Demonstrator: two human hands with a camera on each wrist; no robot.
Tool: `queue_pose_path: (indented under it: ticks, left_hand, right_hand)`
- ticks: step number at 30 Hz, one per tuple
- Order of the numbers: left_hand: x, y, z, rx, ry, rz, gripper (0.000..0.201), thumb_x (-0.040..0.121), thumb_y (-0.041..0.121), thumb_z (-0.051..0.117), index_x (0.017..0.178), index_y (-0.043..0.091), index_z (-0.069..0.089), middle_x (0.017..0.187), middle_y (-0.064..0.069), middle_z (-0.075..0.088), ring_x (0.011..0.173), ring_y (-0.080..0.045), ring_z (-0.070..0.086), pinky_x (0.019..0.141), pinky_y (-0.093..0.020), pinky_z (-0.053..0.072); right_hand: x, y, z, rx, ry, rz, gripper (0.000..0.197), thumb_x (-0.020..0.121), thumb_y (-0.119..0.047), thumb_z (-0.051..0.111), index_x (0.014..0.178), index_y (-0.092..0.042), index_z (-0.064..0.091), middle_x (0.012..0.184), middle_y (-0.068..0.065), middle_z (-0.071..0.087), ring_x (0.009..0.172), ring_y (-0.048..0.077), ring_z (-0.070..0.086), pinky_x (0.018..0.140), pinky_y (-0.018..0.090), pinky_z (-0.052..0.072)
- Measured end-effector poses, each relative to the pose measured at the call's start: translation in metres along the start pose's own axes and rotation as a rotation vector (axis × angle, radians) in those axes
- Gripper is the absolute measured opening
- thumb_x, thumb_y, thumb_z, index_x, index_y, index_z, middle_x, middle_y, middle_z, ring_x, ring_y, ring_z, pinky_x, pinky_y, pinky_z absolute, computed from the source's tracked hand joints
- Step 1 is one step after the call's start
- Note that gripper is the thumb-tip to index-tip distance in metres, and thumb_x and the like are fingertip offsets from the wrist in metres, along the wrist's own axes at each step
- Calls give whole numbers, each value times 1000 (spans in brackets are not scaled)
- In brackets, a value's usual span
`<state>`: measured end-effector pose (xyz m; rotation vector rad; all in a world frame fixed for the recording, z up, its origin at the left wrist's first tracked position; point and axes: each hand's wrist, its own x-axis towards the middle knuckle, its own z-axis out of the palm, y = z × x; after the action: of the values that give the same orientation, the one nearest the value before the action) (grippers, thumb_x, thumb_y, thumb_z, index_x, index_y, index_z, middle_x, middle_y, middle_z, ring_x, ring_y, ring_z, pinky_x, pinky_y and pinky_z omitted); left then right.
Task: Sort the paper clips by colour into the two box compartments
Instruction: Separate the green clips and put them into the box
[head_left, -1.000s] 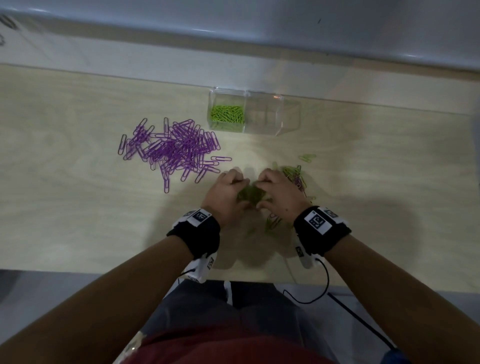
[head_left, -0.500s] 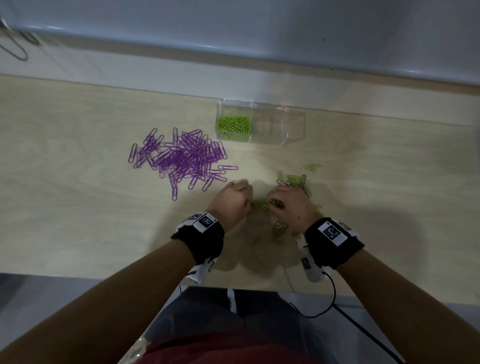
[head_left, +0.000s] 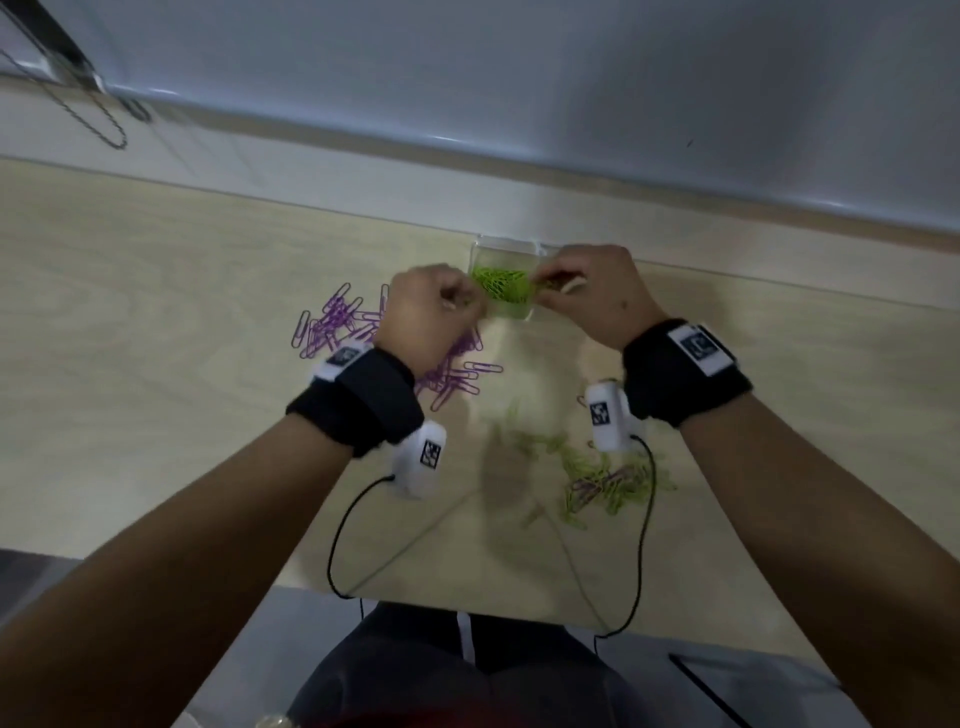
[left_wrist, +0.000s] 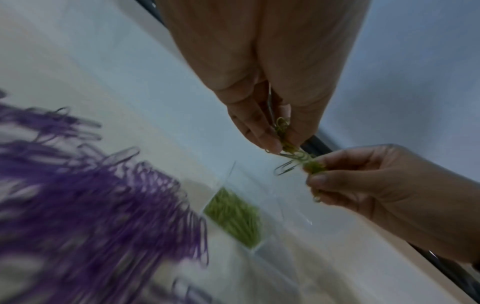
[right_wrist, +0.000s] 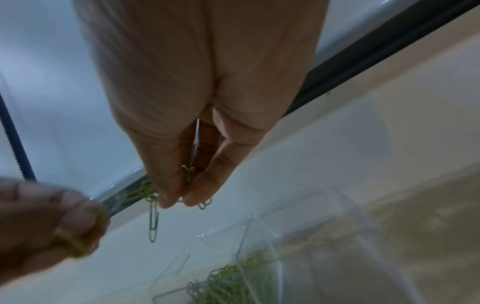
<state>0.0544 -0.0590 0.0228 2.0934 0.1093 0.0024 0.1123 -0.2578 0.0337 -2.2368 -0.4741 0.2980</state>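
Note:
Both hands hover over the clear two-compartment box (head_left: 506, 241) at the far side of the table. My left hand (head_left: 462, 306) pinches a small bunch of green paper clips (left_wrist: 298, 157). My right hand (head_left: 550, 283) pinches the other end of that tangle, and one green clip (right_wrist: 153, 222) dangles below its fingertips. The box's left compartment holds green clips (head_left: 501, 286); the right compartment is mostly hidden behind my right hand. A purple clip pile (head_left: 332, 325) lies left of the box, partly under my left wrist.
A loose heap of green clips with a few purple ones (head_left: 605, 480) lies near the table's front, below my right wrist. Black cables (head_left: 337, 540) from the wrist cameras trail over the front edge. A wall ledge (head_left: 519, 156) runs behind the box.
Both hands have lifted off the table by the mixed heap and moved forward over the box, carrying green clips between them. The head camera has tilted closer.

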Motion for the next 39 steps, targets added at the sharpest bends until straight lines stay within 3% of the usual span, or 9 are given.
queue_pose_path:
  ticks: [2,9,14,19,24,27,31,35,39]
  left_hand:
    - [23,4,-7,4,36,-2,5,75,15,71,77,11,73,77,-7,72,71,-22,66,68,-33,55]
    - [66,8,14,100,91,-50,8,77,11,67,80,6,73,79,-7,72,71,-13,62,64,-15,47]
    - [73,4,39,452,-235,-16,24,84,22,62,102,7,69,108,-13,66,100,-28,59,87,-33,48]
    - [26,-3,41,464,-283,275,26,85,16,62,108,7,65,114,-15,59,102,-33,56,86,-39,48]
    - [-54,-44,58,452,-547,222,45,77,21,72,118,6,60,121,-14,54,114,-30,54,97,-29,40]
    - [-81,-51,72,439,-603,163,60,72,22,78,124,3,55,125,-16,50,115,-32,51,101,-34,42]
    - [-95,-38,89,381,-539,237,47,78,25,71,118,6,59,118,-14,53,106,-31,52,93,-34,46]
    - [-110,-16,115,394,-637,291,26,82,33,63,92,9,66,100,-12,56,92,-31,54,77,-35,49]
    - [-120,-1,144,522,-729,121,33,81,39,66,101,14,59,107,-7,49,101,-25,46,82,-37,45]
  right_hand:
    - [27,-3,11,-116,16,-2,15,77,-12,73,92,-13,74,83,1,67,74,11,60,68,3,37]
    - [46,2,41,-363,-74,105,26,80,-2,63,105,-4,69,104,17,67,97,32,61,84,31,45]
    - [-17,22,21,-217,99,54,18,76,-2,65,91,-5,73,88,12,70,76,23,66,74,32,53]
    - [-98,47,19,-244,-199,108,22,77,0,65,98,-4,71,91,12,65,79,26,63,73,32,50]
    - [-151,51,42,-366,-379,50,18,79,-9,57,92,-3,69,90,14,60,83,31,56,71,39,50]
    - [-158,46,56,-259,-316,117,33,86,-22,44,103,-6,68,105,15,61,92,32,58,78,38,50]
    - [-157,53,47,-106,-86,132,27,82,-4,54,105,-5,69,106,14,67,96,29,62,85,30,47]
    - [-179,81,20,-98,144,180,21,80,3,58,91,-7,72,90,8,66,77,21,63,71,28,51]
    - [-204,100,10,-133,135,203,19,74,4,64,80,-11,71,80,6,61,64,20,58,59,35,51]
